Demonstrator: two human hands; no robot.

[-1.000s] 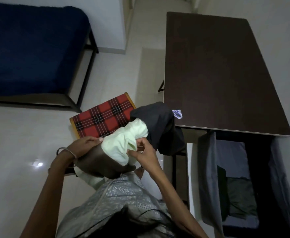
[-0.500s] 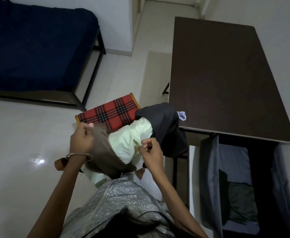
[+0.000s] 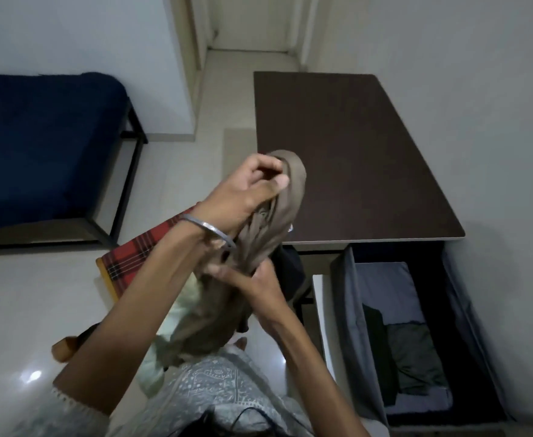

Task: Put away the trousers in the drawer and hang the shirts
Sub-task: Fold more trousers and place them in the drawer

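Brown garment [image 3: 271, 234]: a second ago it lay low on the pile. It is now hauled up and bunched in the air above the chair [image 3: 132, 257], just off the worktop's [image 3: 353, 168] near left corner. My left hand [image 3: 249, 190] pinches its top end, and my right hand [image 3: 255, 279] grips the gathered cloth lower down. Judgement: singled out, not yet stowed. A pale green garment [image 3: 180, 310] and a dark garment [image 3: 290, 266] remain on the chair. The fabric drawer [image 3: 344, 310] stands open below the worktop's near edge, and a blue bed [image 3: 38, 137] is at left.
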